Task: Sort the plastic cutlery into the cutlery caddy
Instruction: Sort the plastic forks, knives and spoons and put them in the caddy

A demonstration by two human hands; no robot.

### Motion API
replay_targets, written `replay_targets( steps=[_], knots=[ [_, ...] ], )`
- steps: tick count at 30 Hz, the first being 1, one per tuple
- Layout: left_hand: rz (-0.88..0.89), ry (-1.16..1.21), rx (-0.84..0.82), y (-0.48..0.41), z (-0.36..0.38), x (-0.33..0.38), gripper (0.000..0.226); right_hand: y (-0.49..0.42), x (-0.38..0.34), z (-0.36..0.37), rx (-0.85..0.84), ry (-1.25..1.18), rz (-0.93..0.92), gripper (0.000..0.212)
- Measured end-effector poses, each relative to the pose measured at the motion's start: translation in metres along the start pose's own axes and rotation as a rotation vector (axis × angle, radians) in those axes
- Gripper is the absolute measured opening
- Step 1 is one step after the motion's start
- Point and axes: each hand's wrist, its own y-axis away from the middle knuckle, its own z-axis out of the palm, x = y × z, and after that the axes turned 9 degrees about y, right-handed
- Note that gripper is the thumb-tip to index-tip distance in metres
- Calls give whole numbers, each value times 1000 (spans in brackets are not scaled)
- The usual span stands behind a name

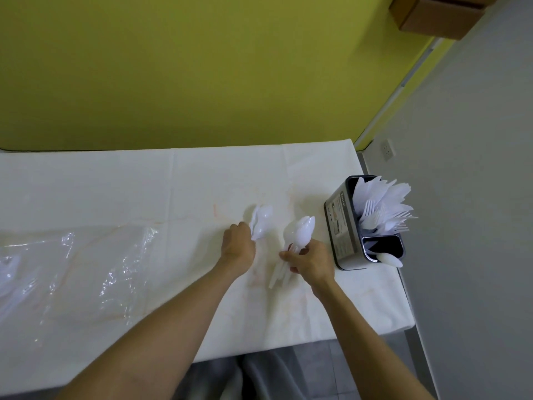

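Spoons (261, 222), prob. glossy plastic, in left hand (238, 244) & right hand (311, 259).

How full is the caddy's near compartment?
Mostly empty: the near compartment shows its dark interior, with a spoon leaning over the caddy rim.

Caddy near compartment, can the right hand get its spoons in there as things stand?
Probably yes. The right hand grips its spoons just beside the caddy, bare table between them, and the near compartment looks mostly empty, with one spoon leaning out.
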Motion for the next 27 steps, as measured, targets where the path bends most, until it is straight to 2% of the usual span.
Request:
replay_targets(
  steps=[4,7,11,15,17,20,23,25,27],
  knots=[
    [-50,-107,-98,6,-5,-3,28,13,-15,-18,28,-43,-48,21],
    [-80,-123,-95,12,-1,-6,27,25,-26,-40,81,-164,-94,26],
    [-71,-62,-72,15,-3,-14,23,50,-32,-82,78,-348,-123,11],
    [-113,363,-50,19,-8,-15,14,64,-12,-128,98,-347,-58,15],
    [-70,605,-70,26,-10,6,5,59,5,-148,198,-389,-13,19],
    [1,943,-138,39,-14,60,5,44,25,-168,370,-601,34,29],
    [70,1188,-175,53,-12,117,8,28,40,-173,475,-741,93,20],
    [116,1273,-193,64,-5,145,5,21,45,-168,540,-640,79,21],
    [160,1277,-183,71,9,165,2,21,48,-168,545,-400,10,28]
  ],
)
